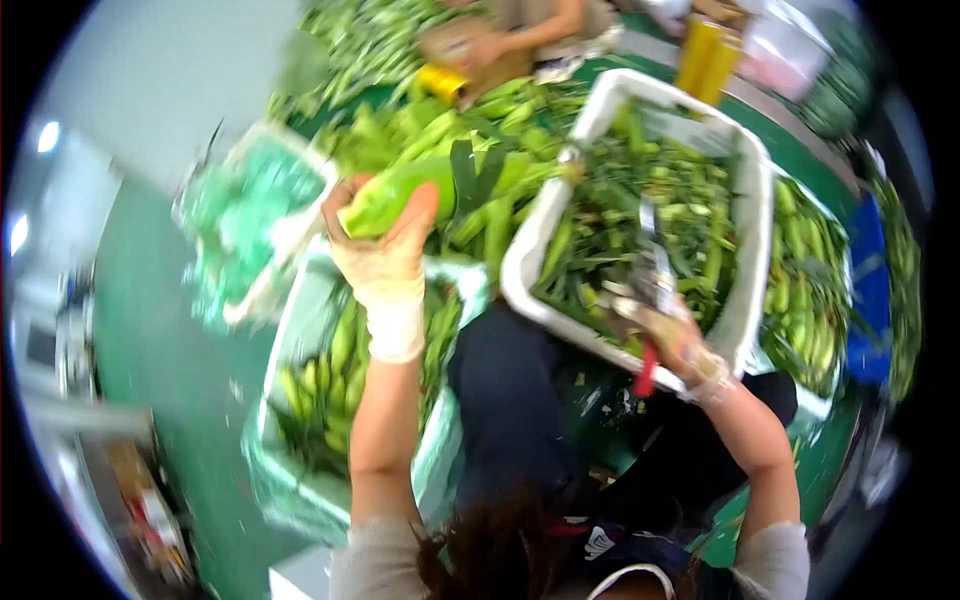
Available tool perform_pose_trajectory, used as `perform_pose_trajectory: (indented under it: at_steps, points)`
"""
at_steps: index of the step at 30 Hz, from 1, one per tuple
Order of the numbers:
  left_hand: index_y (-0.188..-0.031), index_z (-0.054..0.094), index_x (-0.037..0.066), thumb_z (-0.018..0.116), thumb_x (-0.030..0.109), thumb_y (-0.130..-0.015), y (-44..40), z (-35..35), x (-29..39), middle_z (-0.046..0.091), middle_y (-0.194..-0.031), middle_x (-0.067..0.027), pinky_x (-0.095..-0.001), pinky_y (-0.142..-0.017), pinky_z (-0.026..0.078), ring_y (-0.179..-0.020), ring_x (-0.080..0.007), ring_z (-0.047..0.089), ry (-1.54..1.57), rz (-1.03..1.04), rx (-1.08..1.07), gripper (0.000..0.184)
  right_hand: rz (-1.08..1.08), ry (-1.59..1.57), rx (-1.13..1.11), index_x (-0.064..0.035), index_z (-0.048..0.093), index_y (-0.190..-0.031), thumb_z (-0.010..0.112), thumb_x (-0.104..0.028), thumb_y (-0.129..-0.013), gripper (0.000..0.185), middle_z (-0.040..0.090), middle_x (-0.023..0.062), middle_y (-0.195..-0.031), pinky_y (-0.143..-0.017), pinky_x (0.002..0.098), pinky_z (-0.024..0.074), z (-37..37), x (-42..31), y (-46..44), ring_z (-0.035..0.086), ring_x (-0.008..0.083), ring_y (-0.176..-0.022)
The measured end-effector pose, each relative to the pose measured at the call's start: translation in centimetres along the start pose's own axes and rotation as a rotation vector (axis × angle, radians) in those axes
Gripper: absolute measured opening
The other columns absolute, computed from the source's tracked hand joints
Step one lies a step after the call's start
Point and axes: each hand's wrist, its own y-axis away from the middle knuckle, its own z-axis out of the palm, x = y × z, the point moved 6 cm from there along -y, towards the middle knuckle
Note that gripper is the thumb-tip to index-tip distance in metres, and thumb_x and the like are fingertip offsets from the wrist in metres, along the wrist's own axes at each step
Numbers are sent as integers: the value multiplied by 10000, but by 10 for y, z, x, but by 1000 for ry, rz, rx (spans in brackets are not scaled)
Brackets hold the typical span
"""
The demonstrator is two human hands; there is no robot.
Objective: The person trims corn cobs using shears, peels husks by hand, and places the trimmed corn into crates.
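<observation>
An ear of corn in its green husk (410, 192) lies in the grip of my left hand (385, 260), its cut pale end towards me and dark leaves at the far end. My right hand (672, 340), in a thin glove, is wrapped round pruning shears (652, 275) with a red handle and metal blades pointing away. The shears are over a white bin (520, 265) filled with green trimmings (690, 200). Beyond my left hand is a heap of unpeeled corn (500, 225). Motion blurs some detail.
A plastic-lined crate (270, 410) of corn stands below my left arm. Another lined crate of corn (800, 300) is right of the bin. Green plastic bags (240, 215) lie at left. Across the heap sits another person (550, 30). Yellow cylinders (708, 60) stand behind the bin.
</observation>
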Motion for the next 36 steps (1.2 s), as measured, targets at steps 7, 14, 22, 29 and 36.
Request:
perform_pose_trajectory:
  at_steps: [7,14,22,29,36]
  points:
    - [-1123,507,-4,794,136,-719,114,136,-53,587,-955,-71,-259,-761,487,-818,-133,555,-24,-437,-606,515,-341,-690,261,16,615,-987,586,-160,-900,198,645,69,-883,-767,307,504,-60,-65,-27,611,168,-840]
    - [-1134,501,-13,826,125,-613,169,219,-78,595,-1072,-101,-321,-858,466,-942,-184,576,-315,-323,-1265,629,-269,234,344,22,545,-993,785,-229,-687,464,630,88,-842,-732,293,476,-108,-61,-17,567,155,-751]
    - [-1279,290,-76,828,53,-621,178,236,-125,601,-1106,-119,-286,-901,475,-987,-167,586,43,-693,-1150,860,-329,330,154,11,601,-892,681,-225,-700,315,632,208,-745,-671,380,498,-123,-45,-21,631,330,-709]
    - [-1291,326,-140,797,343,-722,119,212,-157,622,-1087,-210,-293,-820,488,-944,-236,611,-223,-538,-947,883,-242,775,789,1,587,-864,622,-266,-771,285,637,212,-737,-619,441,503,-211,-34,-35,641,337,-690]
    - [-1222,467,-39,699,380,-777,116,201,-169,607,-1080,-244,-395,-875,460,-1017,-388,579,-735,-167,-1051,654,-255,1014,343,80,461,-1060,669,-374,-741,593,609,239,-875,-723,410,501,-137,-29,-23,621,380,-824]
